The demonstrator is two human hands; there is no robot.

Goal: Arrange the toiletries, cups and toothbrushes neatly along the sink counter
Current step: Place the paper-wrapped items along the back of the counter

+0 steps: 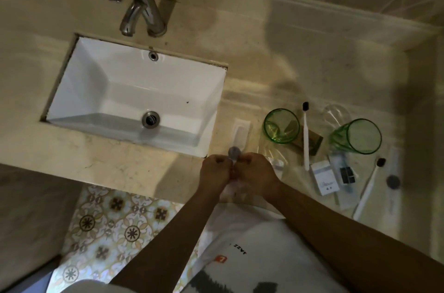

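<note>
I see my left hand [215, 169] and right hand [254, 173] pressed together at the counter [120, 167] edge, both pinching a clear wrapper [234, 187] with a small grey disc [234, 152] at their fingertips. Just beyond lies a white packet [241, 133]. Right of my right hand stand two green cups [281, 128] [359, 136], two toothbrushes [305, 136] [367, 188] and a white box [324, 177]. The sink [134, 95] sits up-left.

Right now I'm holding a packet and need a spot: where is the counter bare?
Bare: the counter between the faucet and back wall, and behind the green cups. Crowded: the front right, around the toothbrushes and small box.
</note>
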